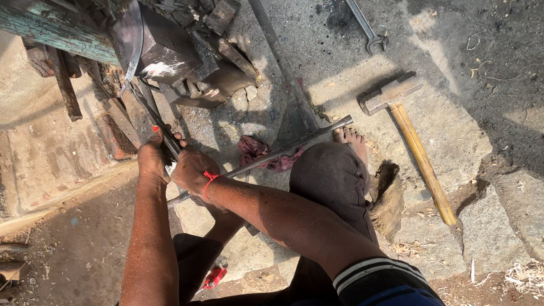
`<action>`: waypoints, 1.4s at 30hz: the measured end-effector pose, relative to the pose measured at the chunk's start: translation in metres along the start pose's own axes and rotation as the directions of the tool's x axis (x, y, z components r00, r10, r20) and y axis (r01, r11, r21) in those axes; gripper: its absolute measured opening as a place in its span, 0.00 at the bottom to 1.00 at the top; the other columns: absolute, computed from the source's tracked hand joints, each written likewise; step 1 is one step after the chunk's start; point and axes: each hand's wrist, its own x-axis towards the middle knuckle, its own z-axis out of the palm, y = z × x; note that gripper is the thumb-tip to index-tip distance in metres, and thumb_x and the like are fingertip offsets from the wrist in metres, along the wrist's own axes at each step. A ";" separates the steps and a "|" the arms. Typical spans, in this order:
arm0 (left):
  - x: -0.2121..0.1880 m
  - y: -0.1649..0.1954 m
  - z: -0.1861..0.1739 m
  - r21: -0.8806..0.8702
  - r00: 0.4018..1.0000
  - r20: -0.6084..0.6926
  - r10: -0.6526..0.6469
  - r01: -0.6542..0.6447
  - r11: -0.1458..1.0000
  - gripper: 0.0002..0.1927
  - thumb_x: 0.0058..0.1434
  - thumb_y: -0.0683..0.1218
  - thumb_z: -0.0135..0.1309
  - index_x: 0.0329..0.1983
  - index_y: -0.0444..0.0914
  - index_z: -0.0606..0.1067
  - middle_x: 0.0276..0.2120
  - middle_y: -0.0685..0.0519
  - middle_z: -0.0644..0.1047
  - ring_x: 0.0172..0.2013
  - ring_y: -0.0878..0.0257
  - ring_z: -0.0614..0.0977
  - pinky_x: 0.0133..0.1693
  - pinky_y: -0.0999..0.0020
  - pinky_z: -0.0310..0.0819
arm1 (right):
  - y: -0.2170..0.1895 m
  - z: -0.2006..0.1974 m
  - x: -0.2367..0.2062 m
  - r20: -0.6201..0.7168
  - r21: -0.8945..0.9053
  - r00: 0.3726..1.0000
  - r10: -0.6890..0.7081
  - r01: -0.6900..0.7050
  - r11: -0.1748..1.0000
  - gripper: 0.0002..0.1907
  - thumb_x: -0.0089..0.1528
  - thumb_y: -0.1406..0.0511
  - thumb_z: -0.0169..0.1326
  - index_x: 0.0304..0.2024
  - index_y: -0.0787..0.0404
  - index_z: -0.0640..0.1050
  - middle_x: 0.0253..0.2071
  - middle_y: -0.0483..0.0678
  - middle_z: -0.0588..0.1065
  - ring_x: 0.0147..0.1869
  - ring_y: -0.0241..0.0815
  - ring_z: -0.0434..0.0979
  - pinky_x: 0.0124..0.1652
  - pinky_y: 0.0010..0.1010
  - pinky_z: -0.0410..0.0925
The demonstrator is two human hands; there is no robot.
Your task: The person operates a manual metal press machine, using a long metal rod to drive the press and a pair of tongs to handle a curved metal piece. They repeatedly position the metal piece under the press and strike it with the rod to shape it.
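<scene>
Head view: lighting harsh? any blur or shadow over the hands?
Head view: hard sun, sharp shadows across the stone ground; left hand and right hand sit in partial shade on the dark metal blade; sledgehammer brightly lit; focus crisp, slight wide-angle stretch at edges.

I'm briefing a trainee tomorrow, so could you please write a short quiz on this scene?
1. True or false: the hammer is in the right hand.
2. What lies top right on the ground: A spanner, B saw, C bucket?
3. What colour is the thread on the right wrist?

Key: 1 false, it lies on the stone, apart from both hands; both, the left hand too, grip a dark blade. 2 A. 3 red.
</scene>
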 end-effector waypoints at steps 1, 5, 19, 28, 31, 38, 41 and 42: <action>0.002 0.001 0.001 0.001 1.000 -0.002 0.000 0.000 1.000 0.20 0.75 0.55 0.45 0.57 0.34 0.72 0.35 0.47 0.81 0.33 0.55 0.84 0.39 0.63 0.81 | 0.003 0.001 0.005 0.047 0.079 0.998 0.042 -0.046 0.996 0.25 0.56 0.65 0.50 0.56 0.66 0.74 0.48 0.59 0.80 0.47 0.54 0.87 0.45 0.43 0.80; 0.009 0.004 0.005 0.027 1.000 -0.026 0.008 -0.007 1.000 0.20 0.75 0.53 0.43 0.57 0.33 0.71 0.35 0.46 0.81 0.33 0.55 0.84 0.40 0.63 0.80 | 0.007 0.009 0.035 -0.053 -0.254 0.995 -0.080 0.064 0.965 0.27 0.54 0.61 0.59 0.55 0.67 0.76 0.53 0.60 0.77 0.56 0.55 0.81 0.54 0.43 0.73; 0.018 0.015 0.036 0.031 0.997 -0.071 0.035 -0.033 0.999 0.16 0.76 0.52 0.39 0.51 0.36 0.71 0.32 0.49 0.80 0.32 0.58 0.83 0.45 0.63 0.80 | -0.006 -0.033 0.049 0.062 -0.368 0.998 -0.014 0.036 0.929 0.31 0.57 0.58 0.60 0.58 0.71 0.72 0.53 0.63 0.77 0.55 0.57 0.82 0.50 0.44 0.76; 0.017 0.012 0.045 -0.011 0.994 -0.085 0.067 -0.069 0.998 0.15 0.75 0.54 0.42 0.47 0.39 0.72 0.30 0.51 0.79 0.29 0.59 0.82 0.37 0.64 0.77 | -0.010 -0.044 0.044 0.062 -0.369 0.996 0.058 -0.031 0.929 0.26 0.55 0.61 0.59 0.55 0.65 0.78 0.54 0.58 0.78 0.56 0.52 0.83 0.52 0.39 0.76; 0.015 0.007 0.040 -0.010 0.995 -0.087 0.053 -0.054 0.998 0.15 0.75 0.53 0.42 0.44 0.39 0.72 0.30 0.51 0.79 0.28 0.58 0.82 0.36 0.64 0.78 | -0.005 -0.041 0.039 0.006 -0.259 1.000 -0.025 0.025 0.966 0.29 0.55 0.62 0.60 0.58 0.64 0.75 0.54 0.60 0.77 0.57 0.54 0.80 0.53 0.40 0.74; -0.001 -0.002 0.033 -0.038 0.993 -0.115 0.038 -0.042 0.998 0.13 0.75 0.52 0.43 0.43 0.38 0.72 0.28 0.50 0.79 0.27 0.58 0.82 0.35 0.64 0.79 | 0.013 -0.018 0.044 0.162 -0.594 0.986 -0.037 0.127 0.794 0.24 0.56 0.63 0.60 0.55 0.63 0.78 0.55 0.59 0.78 0.57 0.55 0.82 0.54 0.39 0.75; -0.008 -0.003 0.031 -0.038 0.993 -0.110 0.045 -0.049 0.998 0.13 0.74 0.51 0.43 0.44 0.37 0.72 0.28 0.50 0.78 0.27 0.58 0.81 0.34 0.64 0.79 | 0.025 -0.008 0.044 0.293 -0.771 0.923 -0.251 0.383 0.509 0.17 0.59 0.64 0.59 0.50 0.63 0.82 0.56 0.57 0.77 0.59 0.56 0.80 0.56 0.39 0.74; -0.010 -0.004 0.030 -0.039 0.994 -0.102 0.048 -0.052 0.998 0.13 0.74 0.50 0.43 0.44 0.37 0.72 0.28 0.50 0.78 0.27 0.58 0.81 0.34 0.64 0.79 | 0.029 -0.006 0.043 0.146 -0.607 0.964 -0.220 0.263 0.750 0.18 0.59 0.63 0.60 0.50 0.66 0.81 0.55 0.59 0.77 0.58 0.56 0.80 0.55 0.40 0.74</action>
